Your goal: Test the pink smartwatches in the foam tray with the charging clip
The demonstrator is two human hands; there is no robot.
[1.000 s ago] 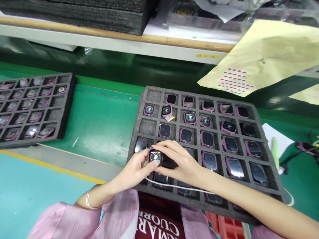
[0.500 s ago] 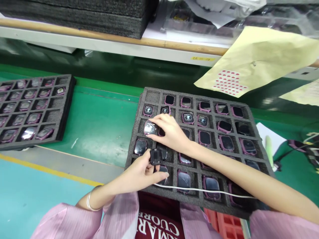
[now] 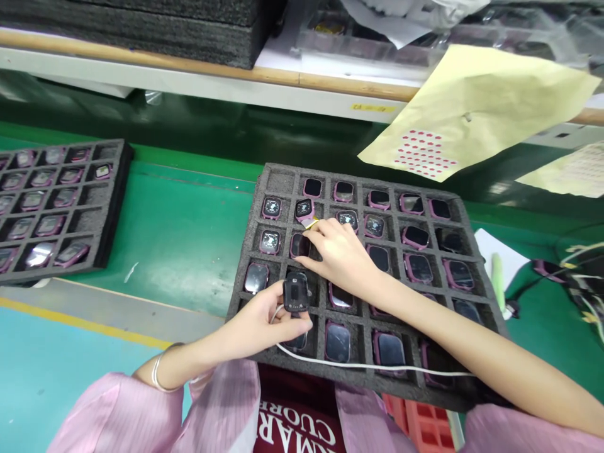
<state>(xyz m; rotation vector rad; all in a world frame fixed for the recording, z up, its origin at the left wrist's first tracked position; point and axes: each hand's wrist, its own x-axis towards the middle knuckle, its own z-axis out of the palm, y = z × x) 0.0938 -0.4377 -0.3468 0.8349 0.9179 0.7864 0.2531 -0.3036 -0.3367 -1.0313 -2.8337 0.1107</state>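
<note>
My left hand [image 3: 271,321] holds a small black square charger [image 3: 296,293] above the front left of a dark foam tray [image 3: 302,168]. A white cable [image 3: 358,367] runs from that hand along the tray's front edge. My right hand [image 3: 340,255] reaches over the tray, with thumb and fingertips closed on the edges of a dark-screened smartwatch [image 3: 300,245] in its compartment. Beside it, to the left, lies a smartwatch with a lit screen [image 3: 270,241]. Behind is another lit watch [image 3: 304,209], with a small pale tab near it. My right hand hides some compartments.
On the left stands a second foam tray [image 3: 113,207] of watches. A shelf edge [image 3: 202,75] crosses behind, with yellow paper [image 3: 476,113] hanging from it. White paper [image 3: 504,258] and tangled cables [image 3: 585,283] lie on the right. A red tray [image 3: 427,421] sits below the front edge.
My right hand has let go of the lit watch, which now lies in its compartment, and has moved right to the neighbouring watch. My left hand has turned the charger slightly. The view has shifted slightly.
</note>
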